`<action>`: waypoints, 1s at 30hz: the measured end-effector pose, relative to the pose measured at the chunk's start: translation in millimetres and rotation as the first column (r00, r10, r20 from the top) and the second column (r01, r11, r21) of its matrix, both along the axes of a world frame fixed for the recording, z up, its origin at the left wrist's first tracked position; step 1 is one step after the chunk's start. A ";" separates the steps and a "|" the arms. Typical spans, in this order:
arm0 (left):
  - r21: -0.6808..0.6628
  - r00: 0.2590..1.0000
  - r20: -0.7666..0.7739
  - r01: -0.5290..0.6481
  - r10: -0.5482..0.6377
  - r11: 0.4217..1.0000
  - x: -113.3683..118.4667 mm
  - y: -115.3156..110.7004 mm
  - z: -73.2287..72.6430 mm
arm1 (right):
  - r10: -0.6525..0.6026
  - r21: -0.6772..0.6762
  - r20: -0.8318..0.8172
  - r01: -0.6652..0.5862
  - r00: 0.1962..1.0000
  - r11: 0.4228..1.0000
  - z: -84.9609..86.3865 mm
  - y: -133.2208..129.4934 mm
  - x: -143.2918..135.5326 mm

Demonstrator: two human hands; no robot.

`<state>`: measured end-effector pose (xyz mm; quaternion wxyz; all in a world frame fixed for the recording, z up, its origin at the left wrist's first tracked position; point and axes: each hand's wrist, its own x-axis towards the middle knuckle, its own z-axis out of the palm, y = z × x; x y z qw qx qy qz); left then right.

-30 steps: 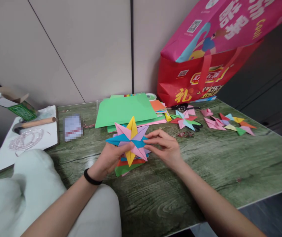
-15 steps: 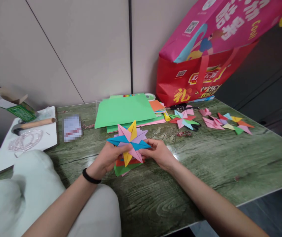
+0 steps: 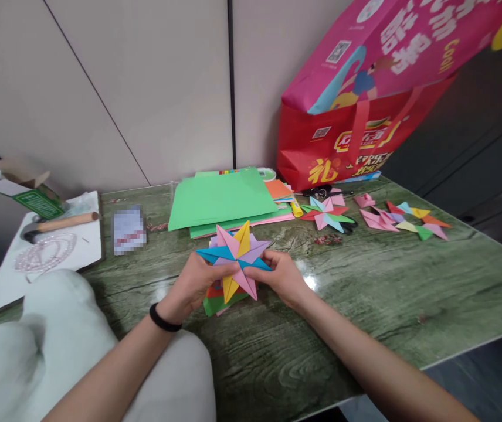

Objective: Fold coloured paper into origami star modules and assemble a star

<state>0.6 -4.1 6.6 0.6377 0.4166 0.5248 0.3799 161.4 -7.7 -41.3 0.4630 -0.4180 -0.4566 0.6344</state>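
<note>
Between my hands is a folded paper star (image 3: pixel 247 249) with several points in blue, yellow, pink and lilac. My left hand (image 3: pixel 196 278) grips its left side, thumb lying across the front near the middle. At the right blue point, my right hand (image 3: pixel 282 274) pinches the star between thumb and fingers. The fingertips behind the star are hidden. Below and behind it, a small stack of coloured paper (image 3: pixel 216 305) lies on the table, partly covered by the star and my left hand.
Green paper sheets (image 3: pixel 224 199) lie at the back by the wall. A red bag (image 3: pixel 312 146) stands at the back right. Other folded paper stars (image 3: pixel 325 214) and linked paper pieces (image 3: pixel 422 223) lie to the right. A hammer (image 3: pixel 66 221) and an opened box (image 3: pixel 40 199) are at left.
The star has shifted slightly right and down in the view and turned a little. Both hands keep hold of it, and my right thumb has slid a bit toward its centre.
</note>
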 end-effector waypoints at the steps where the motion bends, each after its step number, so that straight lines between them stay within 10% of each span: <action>1: 0.008 1.000 0.000 -0.005 0.005 1.000 0.2 0.1 -0.3 | 0.008 0.038 0.011 -0.008 1.000 0.999 0.5 0.2 0.1; 13: -0.036 0.994 0.107 -0.008 0.012 0.999 2.2 -2.2 4.6 | -0.336 0.391 0.167 0.250 0.927 0.886 13.3 -0.4 6.5; 30: 0.019 1.000 -0.011 0.029 -0.029 0.999 3.5 -2.6 -0.9 | -0.288 0.278 0.151 0.239 0.946 0.930 6.7 0.2 1.9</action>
